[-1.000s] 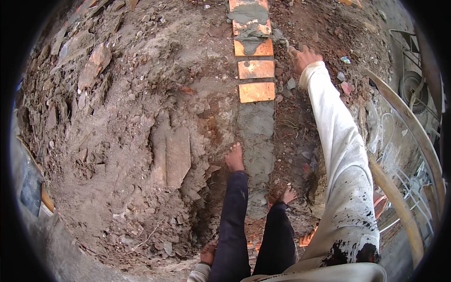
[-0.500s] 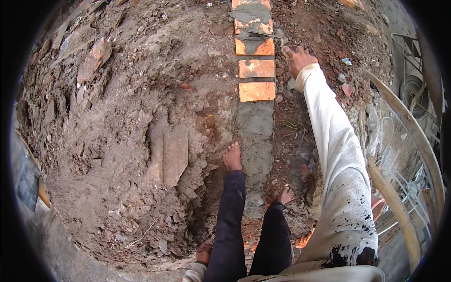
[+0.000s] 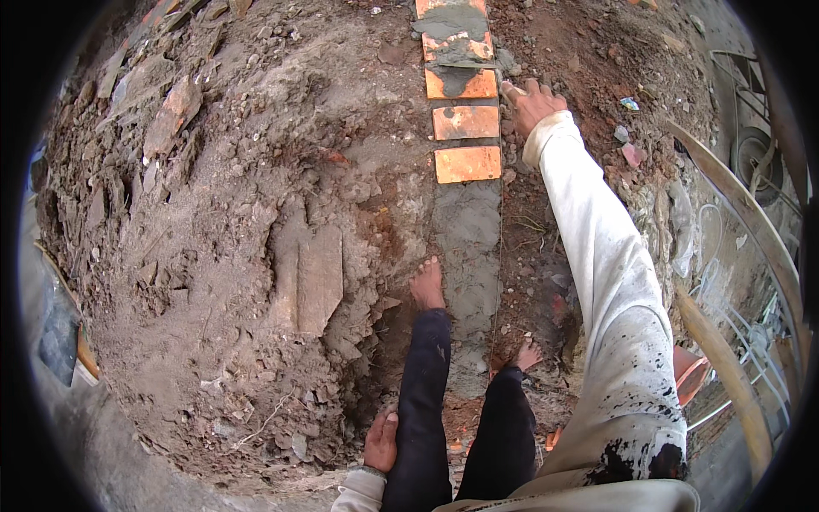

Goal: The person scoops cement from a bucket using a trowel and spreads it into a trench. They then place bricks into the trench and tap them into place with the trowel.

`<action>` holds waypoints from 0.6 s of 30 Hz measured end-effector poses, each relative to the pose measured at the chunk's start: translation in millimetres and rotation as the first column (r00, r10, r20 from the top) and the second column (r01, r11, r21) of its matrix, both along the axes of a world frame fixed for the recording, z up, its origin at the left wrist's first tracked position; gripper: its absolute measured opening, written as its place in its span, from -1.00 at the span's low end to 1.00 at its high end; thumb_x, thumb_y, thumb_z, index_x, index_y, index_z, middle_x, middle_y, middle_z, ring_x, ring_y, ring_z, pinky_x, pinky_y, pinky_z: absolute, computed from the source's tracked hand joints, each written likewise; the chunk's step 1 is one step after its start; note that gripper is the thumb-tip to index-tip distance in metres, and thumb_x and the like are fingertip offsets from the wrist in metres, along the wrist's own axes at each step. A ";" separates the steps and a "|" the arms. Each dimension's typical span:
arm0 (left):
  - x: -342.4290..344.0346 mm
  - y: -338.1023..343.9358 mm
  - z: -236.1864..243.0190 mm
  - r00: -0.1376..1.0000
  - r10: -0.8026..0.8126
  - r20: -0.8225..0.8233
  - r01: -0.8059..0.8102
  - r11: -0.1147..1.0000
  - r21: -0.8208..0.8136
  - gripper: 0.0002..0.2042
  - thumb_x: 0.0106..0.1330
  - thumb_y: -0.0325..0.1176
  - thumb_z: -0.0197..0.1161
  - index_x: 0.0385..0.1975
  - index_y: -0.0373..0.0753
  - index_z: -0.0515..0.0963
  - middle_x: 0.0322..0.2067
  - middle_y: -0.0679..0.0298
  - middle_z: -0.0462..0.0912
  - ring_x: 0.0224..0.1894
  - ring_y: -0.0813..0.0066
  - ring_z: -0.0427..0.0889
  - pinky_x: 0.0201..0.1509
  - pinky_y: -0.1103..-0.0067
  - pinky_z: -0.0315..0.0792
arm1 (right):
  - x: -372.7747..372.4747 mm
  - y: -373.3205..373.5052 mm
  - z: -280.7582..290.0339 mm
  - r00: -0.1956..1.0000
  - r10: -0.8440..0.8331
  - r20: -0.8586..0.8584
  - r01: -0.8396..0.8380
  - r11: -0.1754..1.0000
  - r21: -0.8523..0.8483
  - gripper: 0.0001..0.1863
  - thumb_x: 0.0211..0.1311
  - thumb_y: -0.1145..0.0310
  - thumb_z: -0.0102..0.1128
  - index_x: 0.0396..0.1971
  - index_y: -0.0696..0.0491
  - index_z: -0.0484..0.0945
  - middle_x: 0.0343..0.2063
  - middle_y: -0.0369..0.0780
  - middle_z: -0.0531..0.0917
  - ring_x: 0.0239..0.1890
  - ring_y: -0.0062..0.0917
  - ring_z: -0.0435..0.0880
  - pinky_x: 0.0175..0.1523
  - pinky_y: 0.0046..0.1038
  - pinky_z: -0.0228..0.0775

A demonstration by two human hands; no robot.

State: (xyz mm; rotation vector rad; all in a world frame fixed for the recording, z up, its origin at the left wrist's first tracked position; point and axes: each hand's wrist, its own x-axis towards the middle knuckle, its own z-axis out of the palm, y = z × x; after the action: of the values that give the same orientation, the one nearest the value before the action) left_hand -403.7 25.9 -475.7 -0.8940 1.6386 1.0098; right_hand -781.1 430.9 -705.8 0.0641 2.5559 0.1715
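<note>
My right hand (image 3: 532, 106) is closed beside the right edge of the brick row, around what looks like a trowel's handle, mostly hidden by the fingers. The thin grey trowel blade (image 3: 467, 66) lies nearly edge-on over a mortar-smeared orange brick (image 3: 437, 84). Nearer to me, two separate bricks, a middle brick (image 3: 466, 123) and a near brick (image 3: 467, 165), sit across the strip with small gaps between them. Wet grey mortar (image 3: 466, 222) runs from there towards my feet. My left hand (image 3: 381, 441) rests against my left leg, fingers extended, holding nothing.
A thin string (image 3: 502, 213) runs along the strip's right side. My bare left foot (image 3: 426, 283) and right foot (image 3: 528, 353) flank the mortar. Rough soil with a broken slab (image 3: 317, 277) rises at left. At right are a curved plank (image 3: 742, 205), a wheel (image 3: 756, 162) and an orange pan (image 3: 689, 374).
My left hand has come up onto my left leg and shows more fully. My right hand has shifted slightly left and away from me, and the trowel blade looks more level over the brick.
</note>
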 end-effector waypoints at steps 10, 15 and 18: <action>-31.0 69.0 9.0 0.614 -0.789 -0.034 0.763 0.604 -0.231 -0.37 0.24 0.08 0.14 0.20 -0.24 0.35 0.10 -0.02 0.45 0.16 -0.05 0.41 0.23 0.18 0.28 | 2.1 27.1 1.7 0.983 -0.179 0.044 0.177 0.983 0.046 -0.47 0.22 0.23 0.11 0.23 -0.31 0.33 0.04 -0.08 0.48 0.06 -0.15 0.56 0.07 -0.11 0.47; -31.7 74.2 6.2 0.660 -0.751 -0.009 0.733 0.647 -0.210 -0.40 0.21 0.06 0.18 0.15 -0.22 0.41 0.06 0.02 0.51 0.11 -0.01 0.48 0.19 0.19 0.33 | 37.1 0.0 -1.3 0.919 -0.389 -0.067 0.367 0.904 -0.218 -0.50 0.27 0.21 0.03 0.23 -0.20 0.30 -0.05 -0.04 0.53 -0.10 -0.09 0.64 0.01 -0.11 0.49; -35.4 71.6 3.5 0.658 -0.752 -0.026 0.733 0.649 -0.206 -0.42 0.21 0.06 0.18 0.12 -0.22 0.44 0.04 0.02 0.53 0.10 -0.01 0.50 0.18 0.22 0.35 | 29.5 7.3 -39.8 0.902 -0.395 -0.173 0.342 0.900 -0.271 -0.50 0.29 0.20 0.04 0.24 -0.18 0.28 -0.06 -0.03 0.52 -0.07 -0.09 0.61 0.02 -0.11 0.47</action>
State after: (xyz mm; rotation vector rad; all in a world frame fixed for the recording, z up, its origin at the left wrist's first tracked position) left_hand -439.2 97.5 -472.3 -0.1847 1.9591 0.3247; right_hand -751.6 438.2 -745.5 0.5049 2.7087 -0.3028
